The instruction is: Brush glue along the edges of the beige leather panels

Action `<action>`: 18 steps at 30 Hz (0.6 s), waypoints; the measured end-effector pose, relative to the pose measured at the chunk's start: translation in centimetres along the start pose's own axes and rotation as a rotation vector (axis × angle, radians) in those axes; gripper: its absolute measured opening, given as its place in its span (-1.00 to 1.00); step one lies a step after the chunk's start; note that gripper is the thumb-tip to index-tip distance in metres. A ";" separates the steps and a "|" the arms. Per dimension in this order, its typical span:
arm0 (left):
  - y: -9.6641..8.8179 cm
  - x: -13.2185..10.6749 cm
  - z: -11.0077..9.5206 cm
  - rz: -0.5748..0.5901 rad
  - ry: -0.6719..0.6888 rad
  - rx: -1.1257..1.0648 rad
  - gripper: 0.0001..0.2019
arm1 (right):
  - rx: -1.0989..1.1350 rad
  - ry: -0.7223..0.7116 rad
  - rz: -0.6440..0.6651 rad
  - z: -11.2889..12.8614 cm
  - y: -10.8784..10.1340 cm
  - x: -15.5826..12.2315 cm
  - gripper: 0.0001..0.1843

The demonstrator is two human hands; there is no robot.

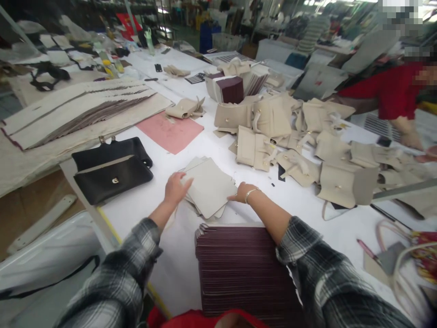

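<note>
Though contact unclear, pale sheets (209,187) between left fingers (187,183), right fingers (233,197).

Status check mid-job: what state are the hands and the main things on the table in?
Pale panels: stacked loosely, edges misaligned
Left hand: fingers spread, at the panels' left edge
Right hand: at their right corner; grip unclear
Maroon stack: layered closely
Black bag: lying down; whether fastened, unclear
Pink sheet: flat, partly covered
Beige bags: heaped, overlapping
Green bottle: upright

Black bag (102,184) near a pink sheet (174,135), green bottle (149,42) beyond.
</note>
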State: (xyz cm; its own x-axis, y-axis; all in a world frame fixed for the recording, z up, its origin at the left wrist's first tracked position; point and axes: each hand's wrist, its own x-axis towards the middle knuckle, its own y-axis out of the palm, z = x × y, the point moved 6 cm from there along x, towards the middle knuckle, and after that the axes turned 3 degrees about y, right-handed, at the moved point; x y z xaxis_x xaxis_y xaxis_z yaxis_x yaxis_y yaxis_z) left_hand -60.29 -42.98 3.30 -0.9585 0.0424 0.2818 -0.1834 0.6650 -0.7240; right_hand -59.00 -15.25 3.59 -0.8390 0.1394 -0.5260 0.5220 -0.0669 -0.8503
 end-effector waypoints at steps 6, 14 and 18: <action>6.2 8.2 2.7 0.571 -0.214 0.315 -0.19 | 0.355 0.072 0.142 -0.5 2.2 -0.8 -0.17; 4.2 5.2 0.2 0.377 -0.110 0.088 -0.20 | 0.585 -0.039 0.195 -2.6 1.3 -1.1 -0.19; 2.1 -3.0 -3.6 0.721 -0.004 -0.566 -0.29 | 0.468 -0.388 0.286 -5.7 0.6 -7.3 -0.26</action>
State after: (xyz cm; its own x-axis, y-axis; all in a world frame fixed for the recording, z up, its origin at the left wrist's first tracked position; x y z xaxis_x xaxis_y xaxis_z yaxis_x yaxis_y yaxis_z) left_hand -56.99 -39.01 3.23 -0.8003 0.5871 -0.1217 0.5929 0.7447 -0.3064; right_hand -51.67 -10.70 7.05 -0.7172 -0.3075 -0.6253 0.6841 -0.4817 -0.5478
